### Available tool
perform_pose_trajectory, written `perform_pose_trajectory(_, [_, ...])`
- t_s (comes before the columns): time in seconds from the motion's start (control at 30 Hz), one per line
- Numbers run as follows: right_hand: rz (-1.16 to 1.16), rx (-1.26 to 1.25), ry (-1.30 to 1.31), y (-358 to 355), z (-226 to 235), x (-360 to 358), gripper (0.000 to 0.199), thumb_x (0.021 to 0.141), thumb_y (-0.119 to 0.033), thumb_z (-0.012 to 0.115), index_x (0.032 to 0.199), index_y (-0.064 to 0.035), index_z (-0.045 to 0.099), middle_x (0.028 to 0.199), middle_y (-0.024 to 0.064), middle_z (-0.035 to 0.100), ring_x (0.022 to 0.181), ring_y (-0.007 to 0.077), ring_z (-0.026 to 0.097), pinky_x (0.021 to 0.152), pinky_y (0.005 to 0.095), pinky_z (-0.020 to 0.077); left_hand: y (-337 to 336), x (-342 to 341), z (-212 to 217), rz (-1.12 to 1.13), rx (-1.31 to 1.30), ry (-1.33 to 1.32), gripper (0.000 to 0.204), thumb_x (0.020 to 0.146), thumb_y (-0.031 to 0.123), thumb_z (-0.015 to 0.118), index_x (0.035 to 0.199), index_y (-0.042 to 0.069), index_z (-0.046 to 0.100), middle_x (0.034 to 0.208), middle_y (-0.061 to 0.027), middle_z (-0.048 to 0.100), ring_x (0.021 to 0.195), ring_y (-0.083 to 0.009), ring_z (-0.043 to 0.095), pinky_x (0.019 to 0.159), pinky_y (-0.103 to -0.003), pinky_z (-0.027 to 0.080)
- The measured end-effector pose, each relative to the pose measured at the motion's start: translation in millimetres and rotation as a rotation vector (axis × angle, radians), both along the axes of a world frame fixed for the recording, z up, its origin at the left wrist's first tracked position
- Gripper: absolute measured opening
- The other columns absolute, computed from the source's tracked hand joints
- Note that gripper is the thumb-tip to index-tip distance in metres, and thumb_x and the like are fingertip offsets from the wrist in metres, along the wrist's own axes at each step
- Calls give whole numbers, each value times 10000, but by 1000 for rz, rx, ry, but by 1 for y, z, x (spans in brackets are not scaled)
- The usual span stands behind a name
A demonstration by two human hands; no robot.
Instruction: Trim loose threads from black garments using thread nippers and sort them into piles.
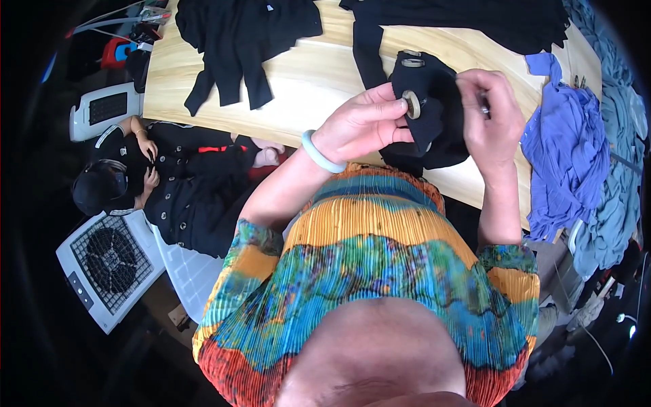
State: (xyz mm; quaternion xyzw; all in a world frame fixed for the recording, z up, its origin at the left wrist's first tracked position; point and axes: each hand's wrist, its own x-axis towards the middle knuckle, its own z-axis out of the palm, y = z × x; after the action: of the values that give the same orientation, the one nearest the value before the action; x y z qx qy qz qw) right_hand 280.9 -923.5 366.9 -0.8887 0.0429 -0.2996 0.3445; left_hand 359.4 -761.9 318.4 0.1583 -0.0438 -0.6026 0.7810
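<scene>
My left hand (363, 125) pinches a round pale button (411, 104) against a black garment (434, 115) held up over the table edge. A second button (412, 62) shows higher on the same cloth. My right hand (489, 112) grips the garment's right side, and a thin metal piece (483, 103) pokes out between its fingers; what it is I cannot tell. A pale green bangle (319, 152) circles my left wrist. Both sleeves are pleated and multicoloured.
A long light wooden table (312, 74) carries black clothes (237, 34) at the far end and blue and grey-blue clothes (566, 152) on the right. At left, another person (146, 173) handles a black buttoned garment, beside a white fan heater (108, 264).
</scene>
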Motion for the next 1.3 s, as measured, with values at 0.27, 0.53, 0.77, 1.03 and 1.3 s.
perform_pose_trajectory(0.27, [72,525,121,27,-6,-34,316,785,-155,584,1021,3,447,775,62,537,660,95,502,600,209,417,1,-1,-4,122,-64,-54,347,841,76,469,1181,48,404,1091,-87,508,1032,-196,491,868,-378,423])
perform_pose_trajectory(0.53, [6,342,75,31,-9,-37,294,702,-88,664,942,-8,514,711,55,545,524,77,483,447,178,382,-3,-5,-4,119,-107,-60,370,841,93,476,1201,85,390,1114,-81,495,1051,-200,471,879,-376,400])
perform_pose_trajectory(0.77, [146,104,74,21,-4,-23,355,583,-8,665,929,-47,596,700,49,536,520,115,526,451,205,427,-6,-8,-3,30,-70,87,298,835,74,468,1131,35,452,1027,-82,542,978,-207,526,851,-378,436])
perform_pose_trajectory(1.03, [150,-25,53,13,-9,-14,285,556,56,597,819,-53,579,751,55,527,550,163,554,464,251,446,-2,-3,-10,-41,30,124,198,844,68,451,1028,13,499,986,-79,556,954,-198,541,838,-372,450])
perform_pose_trajectory(1.3, [22,162,24,-1,5,-8,203,621,90,541,802,-1,548,729,74,542,600,151,554,512,225,424,0,-8,3,-36,-91,31,377,848,73,441,1212,19,360,1087,-98,497,1022,-214,497,849,-373,434])
